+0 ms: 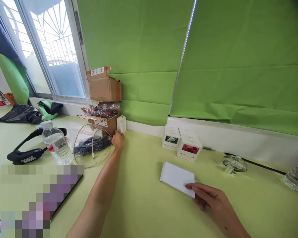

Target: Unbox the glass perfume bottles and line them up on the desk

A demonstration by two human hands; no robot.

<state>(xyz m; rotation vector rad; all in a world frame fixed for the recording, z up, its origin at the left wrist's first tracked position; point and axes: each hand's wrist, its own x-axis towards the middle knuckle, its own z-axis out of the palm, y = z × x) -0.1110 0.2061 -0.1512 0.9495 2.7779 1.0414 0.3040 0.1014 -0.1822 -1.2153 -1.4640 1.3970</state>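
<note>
My right hand [211, 200] pinches the right end of a flat white carton [177, 178], thumb on top and fingers beneath. The carton is held over the table, its plain white face up. Stretched far forward, my left hand [118, 140] has its fingers closed at the lower part of a small white box [121, 124] with printed text. That box stands upright beside an open brown cardboard box [109, 125]. Small white boxes with a white flower picture [172, 140] and a red flower picture [190, 148] stand together against the wall.
Left of my arm are a coiled white cable [93, 148], a black item in plastic wrap [89, 145], a water bottle [57, 143] and a black headset-like band [27, 155]. A clear glass object [234, 164] lies at right. Another brown box [104, 86] sits above plastic bottles.
</note>
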